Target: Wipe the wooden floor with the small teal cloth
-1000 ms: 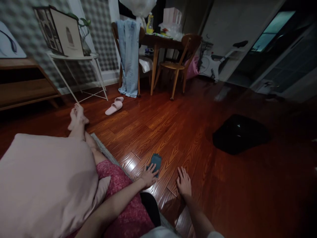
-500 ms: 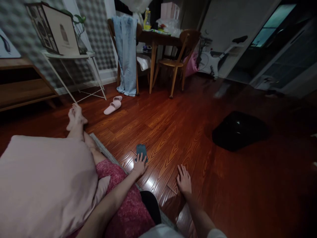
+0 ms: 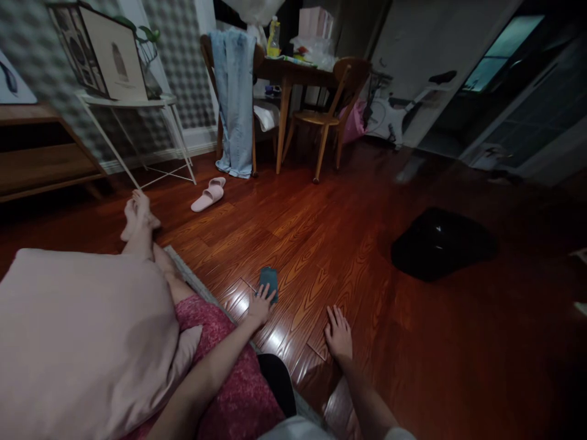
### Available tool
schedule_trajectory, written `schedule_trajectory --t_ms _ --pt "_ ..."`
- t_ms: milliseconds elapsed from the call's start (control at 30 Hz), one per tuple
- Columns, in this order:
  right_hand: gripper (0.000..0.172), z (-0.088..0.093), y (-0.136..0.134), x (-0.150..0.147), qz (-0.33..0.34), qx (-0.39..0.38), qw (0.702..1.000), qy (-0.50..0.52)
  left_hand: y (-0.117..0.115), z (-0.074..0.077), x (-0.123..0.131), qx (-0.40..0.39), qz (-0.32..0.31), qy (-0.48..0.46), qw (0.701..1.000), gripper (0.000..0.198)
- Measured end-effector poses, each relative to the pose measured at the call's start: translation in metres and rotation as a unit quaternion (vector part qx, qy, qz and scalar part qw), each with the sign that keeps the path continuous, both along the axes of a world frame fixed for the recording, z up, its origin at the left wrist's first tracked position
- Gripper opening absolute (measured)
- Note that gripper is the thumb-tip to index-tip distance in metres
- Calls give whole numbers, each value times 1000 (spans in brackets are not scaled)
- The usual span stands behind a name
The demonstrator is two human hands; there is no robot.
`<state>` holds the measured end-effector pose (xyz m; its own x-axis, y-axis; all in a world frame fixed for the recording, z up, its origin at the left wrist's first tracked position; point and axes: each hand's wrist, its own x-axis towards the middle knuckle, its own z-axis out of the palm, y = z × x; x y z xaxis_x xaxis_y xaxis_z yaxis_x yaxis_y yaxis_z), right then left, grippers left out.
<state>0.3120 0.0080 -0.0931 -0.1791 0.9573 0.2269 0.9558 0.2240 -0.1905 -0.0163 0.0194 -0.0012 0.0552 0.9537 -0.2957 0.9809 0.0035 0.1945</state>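
Observation:
A small, flat, dark teal rectangle (image 3: 269,278), perhaps a cloth or pouch, lies on the wooden floor (image 3: 302,244). My left hand (image 3: 260,305) reaches over its near end, fingers spread and fingertips resting on it. That end is partly hidden under the fingers. Farther right, my right hand (image 3: 338,333) is stretched out low over the bare boards, palm down, holding nothing; whether it touches the floor I cannot tell.
A pink pillow (image 3: 92,324) covers my lap beside a red patterned cloth (image 3: 238,385). Pink slippers (image 3: 208,197) lie ahead. A black shiny bag-like thing (image 3: 435,244) sits at right. Beyond are a wooden chair (image 3: 325,116), hanging jeans (image 3: 235,104) and a white side table (image 3: 128,102).
The teal rectangle has slid slightly to the right and turned clockwise under my left fingers. My left hand shifted a little with it. My right hand has barely moved.

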Motion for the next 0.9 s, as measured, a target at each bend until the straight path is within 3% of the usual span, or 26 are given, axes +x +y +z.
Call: schedule_trajectory --t_ms 67,133,300,433,533,767,833,900 --pt "65 -1 0 0 0 -2 1000 3 1 3 -7 -3 37 19 999 58" --pt "66 -2 0 0 1 0 1000 4 -3 3 -9 -11 36 21 999 60" --pt "67 -3 0 1 2 6 1000 2 -21 -3 15 -32 -81 -26 996 69" --pt "63 -3 1 2 3 7 1000 2 -24 -6 32 -27 -157 -66 985 62" --pt "64 -3 2 2 4 7 1000 -4 -15 -6 26 -14 -126 -64 990 56" --pt "65 0 1 0 0 1 1000 2 2 -6 -15 12 87 52 995 58" --pt "64 0 1 -1 0 1 1000 7 -3 -7 -12 -2 84 64 994 61" --pt "63 1 0 -1 1 1 1000 9 -13 -8 -1 -20 35 48 998 66"
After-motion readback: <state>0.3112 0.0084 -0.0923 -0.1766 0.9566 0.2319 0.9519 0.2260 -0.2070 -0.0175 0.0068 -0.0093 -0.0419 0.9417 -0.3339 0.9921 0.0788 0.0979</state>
